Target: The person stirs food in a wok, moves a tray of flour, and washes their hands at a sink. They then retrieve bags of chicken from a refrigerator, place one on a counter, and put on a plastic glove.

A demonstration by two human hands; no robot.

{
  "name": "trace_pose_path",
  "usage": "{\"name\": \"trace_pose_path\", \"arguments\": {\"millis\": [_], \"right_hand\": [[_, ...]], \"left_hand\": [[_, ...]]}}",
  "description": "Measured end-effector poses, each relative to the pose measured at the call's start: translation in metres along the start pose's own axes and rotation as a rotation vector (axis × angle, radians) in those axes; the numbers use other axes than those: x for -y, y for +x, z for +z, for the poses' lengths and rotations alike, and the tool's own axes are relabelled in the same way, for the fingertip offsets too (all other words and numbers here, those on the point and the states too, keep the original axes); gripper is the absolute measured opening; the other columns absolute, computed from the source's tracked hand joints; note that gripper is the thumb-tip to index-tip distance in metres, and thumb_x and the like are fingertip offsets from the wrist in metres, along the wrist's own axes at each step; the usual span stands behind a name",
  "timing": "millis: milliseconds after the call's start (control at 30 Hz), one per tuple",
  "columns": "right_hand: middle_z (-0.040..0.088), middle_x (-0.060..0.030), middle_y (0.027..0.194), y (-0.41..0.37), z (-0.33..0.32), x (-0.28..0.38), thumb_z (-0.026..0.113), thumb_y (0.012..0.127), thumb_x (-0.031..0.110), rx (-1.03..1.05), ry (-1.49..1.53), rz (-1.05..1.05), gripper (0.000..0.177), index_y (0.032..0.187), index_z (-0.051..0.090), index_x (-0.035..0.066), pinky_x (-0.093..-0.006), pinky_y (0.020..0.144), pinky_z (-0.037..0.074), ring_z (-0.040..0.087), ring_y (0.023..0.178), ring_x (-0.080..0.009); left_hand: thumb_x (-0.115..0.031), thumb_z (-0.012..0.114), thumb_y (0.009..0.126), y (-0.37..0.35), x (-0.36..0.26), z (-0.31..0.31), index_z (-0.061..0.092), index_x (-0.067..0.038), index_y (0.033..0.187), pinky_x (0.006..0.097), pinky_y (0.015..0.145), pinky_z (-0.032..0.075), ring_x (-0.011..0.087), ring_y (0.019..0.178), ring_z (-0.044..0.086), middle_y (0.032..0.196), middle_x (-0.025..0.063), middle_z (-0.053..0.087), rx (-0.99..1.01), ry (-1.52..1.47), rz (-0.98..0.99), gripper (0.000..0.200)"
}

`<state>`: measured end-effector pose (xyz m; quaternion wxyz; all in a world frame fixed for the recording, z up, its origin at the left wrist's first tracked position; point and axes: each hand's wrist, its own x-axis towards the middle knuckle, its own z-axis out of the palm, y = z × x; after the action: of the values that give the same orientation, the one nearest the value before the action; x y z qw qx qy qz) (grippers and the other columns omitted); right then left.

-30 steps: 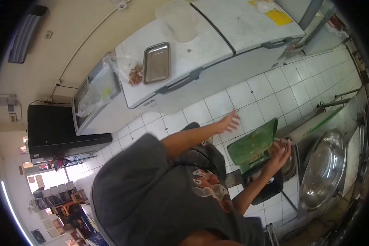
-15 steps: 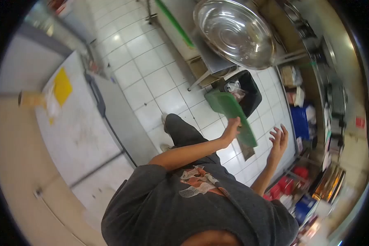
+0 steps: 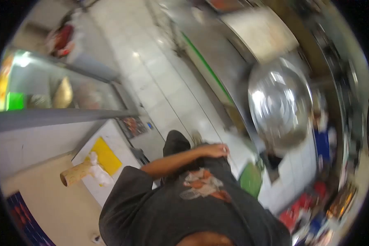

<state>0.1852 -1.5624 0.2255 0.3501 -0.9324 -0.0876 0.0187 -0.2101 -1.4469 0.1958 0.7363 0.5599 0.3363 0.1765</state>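
My left hand (image 3: pixel 218 151) is in front of my body, over my dark trousers, at the end of a bent forearm. Its fingers are smeared by motion, so I cannot tell whether they are open or closed. A green panel (image 3: pixel 250 179) shows low on the right of that hand, apart from it and partly covered by my shirt. Just beyond the panel is the dark bin (image 3: pixel 271 160), mostly hidden under a large shiny metal basin (image 3: pixel 279 98). My right hand is out of view.
The basin sits by a metal worktable (image 3: pixel 217 45) with a pale board (image 3: pixel 260 33) on it. On my left, a white surface (image 3: pixel 95 141) carries a yellow sheet (image 3: pixel 106 153) and a brown roll (image 3: pixel 74 173). White floor tiles (image 3: pixel 160 90) run between; red items (image 3: pixel 295 209) lie lower right.
My left hand has come off the green panel and drawn back toward my body. My right hand has left the view. The view has swung, so the basin and bin appear lower and farther right.
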Motion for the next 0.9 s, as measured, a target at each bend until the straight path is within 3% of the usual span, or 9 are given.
{"name": "trace_pose_path", "arguments": {"millis": [100,200,567,600,733,767,800,867,900], "right_hand": [[0.058,-0.0151,0.117,-0.068,0.139,0.083,0.055,0.096,0.039,0.410,0.075,-0.042,0.053,0.134,0.044,0.006,-0.0372,0.079,0.048,0.061,0.098,-0.0252],[0.058,-0.0152,0.118,-0.182,0.265,0.155,0.055,0.095,0.040,0.793,0.056,0.018,0.053,0.135,0.042,0.007,-0.0392,0.081,0.048,0.060,0.099,-0.0260],[0.056,-0.0152,0.121,-0.521,0.523,0.409,0.054,0.095,0.043,1.480,0.121,0.181,0.055,0.139,0.038,0.014,-0.0468,0.087,0.047,0.058,0.104,-0.0289],[0.060,-0.0099,0.097,-0.578,0.508,0.487,0.054,0.096,0.039,1.391,0.194,0.111,0.036,0.116,0.055,0.009,-0.0376,0.077,0.047,0.058,0.091,-0.0210],[0.061,-0.0093,0.106,-0.702,0.573,0.652,0.056,0.094,0.045,1.401,-0.021,-0.203,0.047,0.128,0.050,0.012,-0.0342,0.076,0.048,0.060,0.093,-0.0196],[0.061,-0.0082,0.104,-0.728,0.609,0.685,0.056,0.095,0.043,1.428,-0.038,-0.275,0.046,0.127,0.051,0.012,-0.0321,0.074,0.048,0.060,0.091,-0.0180],[0.061,-0.0072,0.102,-0.754,0.644,0.713,0.056,0.095,0.042,1.469,-0.077,-0.349,0.044,0.126,0.052,0.011,-0.0300,0.072,0.048,0.059,0.088,-0.0163],[0.061,-0.0119,0.112,-0.816,0.739,0.796,0.059,0.094,0.032,1.624,-0.251,-0.737,0.048,0.129,0.050,0.001,-0.0334,0.082,0.048,0.058,0.100,-0.0205],[0.059,-0.0159,0.117,-0.857,0.783,0.842,0.058,0.095,0.032,1.579,-0.259,-1.158,0.047,0.128,0.051,0.000,-0.0374,0.089,0.045,0.056,0.106,-0.0269]], "left_hand": [[-0.035,0.062,0.089,-0.041,-0.002,-0.147,0.061,-0.014,0.105,0.0356,0.075,0.051,0.0230,0.079,0.065,0.084,0.0091,0.068,-0.365,0.057,-0.263,0.026],[-0.039,0.063,0.088,-0.058,0.033,-0.295,0.061,-0.011,0.106,0.0379,0.072,0.052,0.0278,0.077,0.068,0.081,0.0102,0.069,-0.848,0.182,-0.223,0.033],[-0.031,0.062,0.088,-0.142,-0.133,-0.822,0.059,-0.009,0.115,0.0387,0.071,0.052,0.0277,0.077,0.068,0.093,0.0145,0.070,-0.793,0.177,-0.111,0.035],[-0.029,0.063,0.088,-0.150,-0.136,-0.873,0.059,-0.008,0.115,0.0387,0.071,0.052,0.0281,0.077,0.068,0.093,0.0141,0.070,-0.779,0.156,-0.045,0.034],[-0.021,0.067,0.083,-0.174,-0.108,-1.094,0.055,-0.009,0.124,0.0399,0.078,0.052,0.0308,0.089,0.066,0.106,0.0145,0.068,-0.708,0.612,-0.057,0.045],[-0.017,0.069,0.079,-0.171,-0.100,-1.156,0.048,-0.010,0.134,0.0434,0.085,0.050,0.0331,0.100,0.063,0.118,0.0157,0.062,-0.836,0.887,0.202,0.060],[-0.017,0.067,0.080,-0.156,-0.120,-1.222,0.041,-0.011,0.141,0.0464,0.090,0.048,0.0348,0.104,0.060,0.120,0.0172,0.059,-0.873,0.900,0.417,0.066],[-0.027,0.062,0.086,-0.206,-0.307,-1.288,0.052,-0.009,0.125,0.0466,0.079,0.049,0.0363,0.093,0.061,0.096,0.0151,0.063,-0.823,0.811,0.149,0.045],[-0.031,0.057,0.090,-0.179,-0.312,-1.358,0.056,-0.009,0.116,0.0462,0.074,0.049,0.0367,0.089,0.061,0.086,0.0158,0.062,-0.924,1.036,0.365,0.034]]}}
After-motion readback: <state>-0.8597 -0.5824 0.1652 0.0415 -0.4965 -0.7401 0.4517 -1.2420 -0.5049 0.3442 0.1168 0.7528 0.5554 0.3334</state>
